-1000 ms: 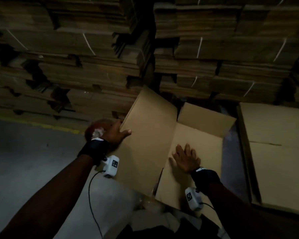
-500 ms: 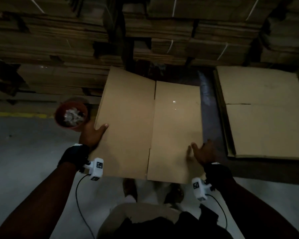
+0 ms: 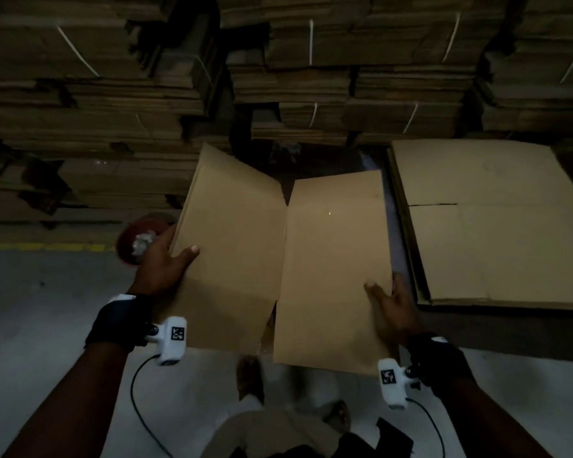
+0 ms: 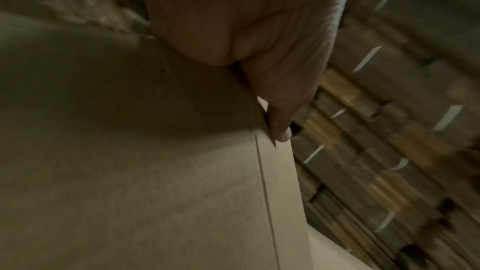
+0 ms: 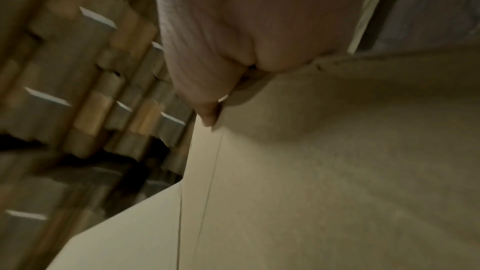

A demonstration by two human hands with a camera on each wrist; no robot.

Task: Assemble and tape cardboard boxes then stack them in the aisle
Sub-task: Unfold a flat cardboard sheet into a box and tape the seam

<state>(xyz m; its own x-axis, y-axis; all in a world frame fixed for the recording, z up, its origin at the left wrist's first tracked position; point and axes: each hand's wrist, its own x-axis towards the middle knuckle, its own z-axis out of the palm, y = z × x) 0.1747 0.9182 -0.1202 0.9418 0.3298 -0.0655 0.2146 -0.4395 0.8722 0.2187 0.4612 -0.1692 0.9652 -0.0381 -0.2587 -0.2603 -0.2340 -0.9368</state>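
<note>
Left hand grips the box's left flap, right hand grips its right edge, steadying both flaps so they can meet for taping.

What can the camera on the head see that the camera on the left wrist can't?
Only the head view shows both hands together: the left hand and the right hand at opposite edges of the box. It also shows the red tape roll, the flat cardboard pile on the right and the grey floor.

Only the left wrist view shows, close up, the left thumb lying along the box's edge.

Both show the box, the left hand and the strapped cardboard bundles.
</note>
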